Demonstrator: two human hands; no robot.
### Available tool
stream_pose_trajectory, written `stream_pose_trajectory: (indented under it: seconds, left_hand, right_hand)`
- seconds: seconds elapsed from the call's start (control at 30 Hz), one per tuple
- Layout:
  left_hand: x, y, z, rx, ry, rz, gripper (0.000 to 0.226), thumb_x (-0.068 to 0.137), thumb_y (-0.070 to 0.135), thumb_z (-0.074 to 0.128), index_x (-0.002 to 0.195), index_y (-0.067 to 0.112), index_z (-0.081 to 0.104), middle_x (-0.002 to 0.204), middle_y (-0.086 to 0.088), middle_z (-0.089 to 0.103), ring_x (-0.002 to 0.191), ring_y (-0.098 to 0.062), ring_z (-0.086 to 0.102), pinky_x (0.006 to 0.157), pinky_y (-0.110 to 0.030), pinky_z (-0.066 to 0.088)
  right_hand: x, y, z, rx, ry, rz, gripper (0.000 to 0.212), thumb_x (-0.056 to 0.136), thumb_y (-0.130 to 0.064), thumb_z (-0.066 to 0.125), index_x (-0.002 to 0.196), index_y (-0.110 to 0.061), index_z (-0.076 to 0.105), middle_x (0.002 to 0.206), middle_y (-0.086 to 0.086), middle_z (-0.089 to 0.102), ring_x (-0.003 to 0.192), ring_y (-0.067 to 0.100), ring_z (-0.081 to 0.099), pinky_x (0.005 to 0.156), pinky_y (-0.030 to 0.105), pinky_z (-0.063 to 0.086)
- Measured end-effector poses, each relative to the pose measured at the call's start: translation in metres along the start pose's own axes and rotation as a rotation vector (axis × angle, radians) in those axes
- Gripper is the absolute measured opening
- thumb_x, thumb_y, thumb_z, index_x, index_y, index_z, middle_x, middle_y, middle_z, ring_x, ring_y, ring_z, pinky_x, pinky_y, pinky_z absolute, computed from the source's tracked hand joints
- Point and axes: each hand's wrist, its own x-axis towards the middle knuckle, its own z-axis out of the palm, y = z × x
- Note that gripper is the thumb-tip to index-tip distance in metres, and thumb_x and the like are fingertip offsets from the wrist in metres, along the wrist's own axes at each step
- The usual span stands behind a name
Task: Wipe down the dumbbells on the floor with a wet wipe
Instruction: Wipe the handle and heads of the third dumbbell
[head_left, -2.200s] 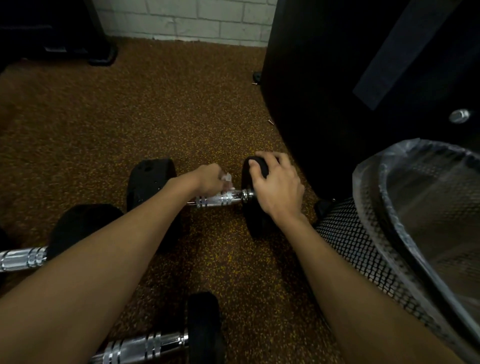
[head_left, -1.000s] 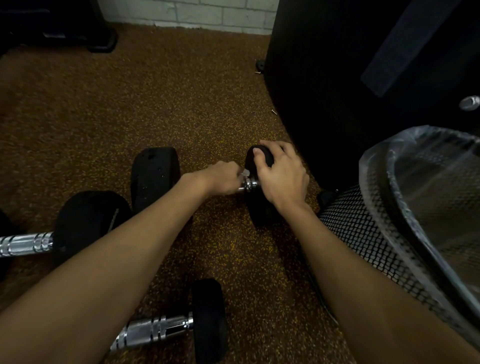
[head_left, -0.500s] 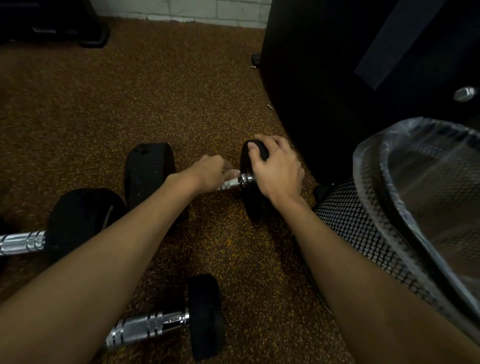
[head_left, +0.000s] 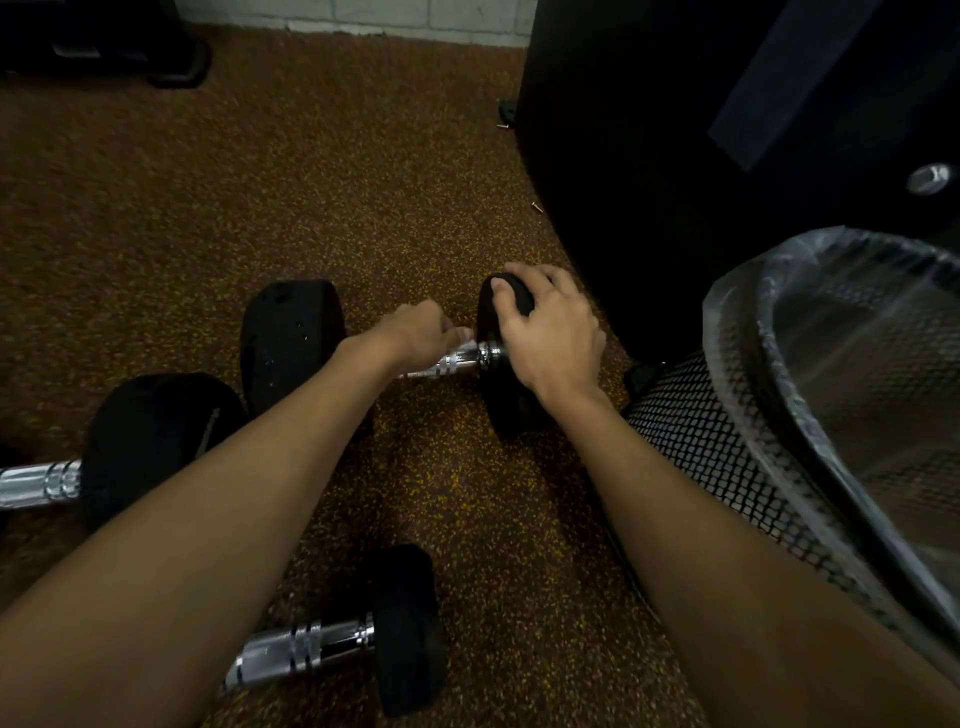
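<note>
A dumbbell with black heads and a chrome handle (head_left: 457, 361) lies across the brown speckled floor. My left hand (head_left: 421, 332) is closed around its handle, with a bit of white wet wipe (head_left: 466, 344) showing under the fingers. My right hand (head_left: 550, 327) rests on top of the right head (head_left: 501, 400) and grips it. The left head (head_left: 291, 338) stands free. A second dumbbell (head_left: 156, 426) lies at the left edge, partly behind my forearm. A third dumbbell (head_left: 405, 623) sits near the bottom, its handle half hidden by my left arm.
A black mesh wastebasket (head_left: 727, 457) with a clear plastic liner stands at the right, close to my right forearm. A large black object (head_left: 649, 156) rises behind the right head. White brick wall (head_left: 415, 15) at the far edge; dark equipment (head_left: 130, 52) at top left.
My left hand has slid along the chrome handle, first right up against the right head, then a little back to the left. My right hand has stayed on the head.
</note>
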Motion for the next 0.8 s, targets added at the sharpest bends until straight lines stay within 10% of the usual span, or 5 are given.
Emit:
stream_pose_trajectory:
  seconds: [0.8]
  left_hand:
    - [-0.021, 0.0, -0.004, -0.063, -0.007, 0.221, 0.039, 0.077, 0.033, 0.075, 0.113, 0.018, 0.068, 0.102, 0.0, 0.069, 0.1, -0.013, 0.061, 0.085, -0.026, 0.046]
  right_hand:
    - [-0.01, 0.002, -0.001, 0.008, 0.039, -0.009, 0.044, 0.093, -0.054, 0.039, 0.132, -0.037, 0.052, 0.142, -0.005, 0.045, 0.126, 0.02, 0.045, 0.094, 0.039, 0.041]
